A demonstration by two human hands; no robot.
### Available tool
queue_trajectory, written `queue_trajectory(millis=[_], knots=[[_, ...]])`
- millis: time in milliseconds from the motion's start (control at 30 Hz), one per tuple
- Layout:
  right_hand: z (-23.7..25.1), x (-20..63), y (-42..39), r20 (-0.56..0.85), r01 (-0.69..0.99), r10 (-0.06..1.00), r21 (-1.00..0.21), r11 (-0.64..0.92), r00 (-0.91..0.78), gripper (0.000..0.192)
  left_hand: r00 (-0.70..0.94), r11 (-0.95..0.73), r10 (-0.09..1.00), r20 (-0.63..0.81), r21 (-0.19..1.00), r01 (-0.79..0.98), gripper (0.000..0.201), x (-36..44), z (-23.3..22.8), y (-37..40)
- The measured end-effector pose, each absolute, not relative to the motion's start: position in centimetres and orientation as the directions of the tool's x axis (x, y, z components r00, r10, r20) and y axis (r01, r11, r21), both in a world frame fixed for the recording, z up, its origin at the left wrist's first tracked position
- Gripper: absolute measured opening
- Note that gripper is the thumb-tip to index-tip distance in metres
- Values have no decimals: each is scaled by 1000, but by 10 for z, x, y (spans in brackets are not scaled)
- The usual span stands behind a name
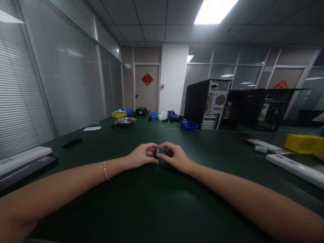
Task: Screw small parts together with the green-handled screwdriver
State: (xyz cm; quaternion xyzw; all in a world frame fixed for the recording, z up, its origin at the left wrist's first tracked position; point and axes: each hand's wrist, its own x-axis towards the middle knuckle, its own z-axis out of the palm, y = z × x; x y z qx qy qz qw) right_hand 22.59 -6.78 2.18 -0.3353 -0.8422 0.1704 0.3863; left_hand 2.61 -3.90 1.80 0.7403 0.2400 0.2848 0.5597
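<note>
At twelve o'clock from the hands, a door (pixel 146 96) carries a red diamond sign (pixel 147 79) with the black character 福. Another red sign (pixel 280 85), at two, is partly hidden and unreadable. The labels on the PC tower (pixel 206 104), at one, are too small to read; a blue bin (pixel 189 125) stands just before it. At eleven lies a steel bowl (pixel 126 122), with a yellow bin (pixel 118 114) behind it; at ten, a paper (pixel 91 128) and a dark tool (pixel 72 142). A white bar (pixel 25 159) lies at nine, another long white piece (pixel 296 168) at three. The part (pixel 156 153) is small, dark with a green patch, at the dial's centre above the green table (pixel 162 206), mostly covered by fingers. The left hand (pixel 143 154) grips one side of it in its fingertips; the right hand (pixel 178 158) pinches the other, beside a thin, pale sliver (pixel 161 147).
</note>
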Motion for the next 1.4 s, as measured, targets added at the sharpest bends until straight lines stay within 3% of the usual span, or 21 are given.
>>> queue_trajectory(millis=[500,700,833,1000,1100,1167,1267,1400], knots=[[23,227,-69,572,433,670,-511,743,-473,26,701,-293,685,198,956,16,46,29,23,-45],[23,227,-70,553,455,680,-505,734,-483,24,706,-166,685,179,982,-88,52,29,23,-46],[22,227,-69,558,493,685,-478,727,-469,25,679,-56,720,144,987,-149,36,32,24,-49],[21,226,-68,537,529,690,-448,721,-486,32,637,-129,754,162,987,-99,27,34,17,-36],[20,226,-70,534,581,727,-452,677,-431,43,411,-220,880,238,971,-90,27,20,16,-7],[19,227,-72,512,591,748,-470,656,-423,44,62,-252,966,253,967,-24,22,-1,18,19],[19,231,-74,479,558,737,-482,675,-477,40,-222,-238,946,235,971,15,21,-49,22,56],[20,235,-74,457,529,702,-463,712,-546,37,-514,-172,841,168,984,39,25,-117,24,83]])
